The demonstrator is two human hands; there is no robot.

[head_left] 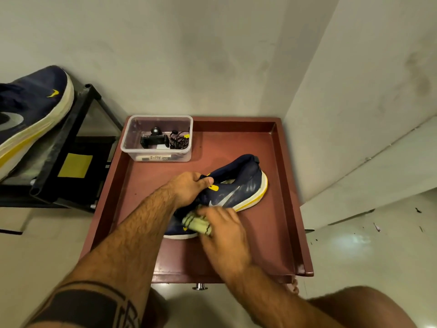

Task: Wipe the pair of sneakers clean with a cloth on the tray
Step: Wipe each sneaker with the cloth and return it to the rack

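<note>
We pin the navy mesh sneaker with white-and-yellow sole (236, 185), lying at the dark red wooden tray's (281, 233) centre, our left hand (189, 185) clamped on its collar so our right hand (224, 230), fingers pressed onto the pale striped cloth (197, 223), can scrub toward 7 o'clock, while its matching navy sneaker (33, 114) waits on the black rack (71, 138) at 10 o'clock.

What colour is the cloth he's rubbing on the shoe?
Pale yellow-green with dark stripes; the cloth shows best in the head view.

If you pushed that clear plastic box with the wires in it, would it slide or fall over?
It would probably slide. The box is low and wide and sits flat on the smooth tray, so tipping seems unlikely. It looks light too, since it holds only a small black gadget and thin wires. These sit loose, so they may shift around inside.
</note>
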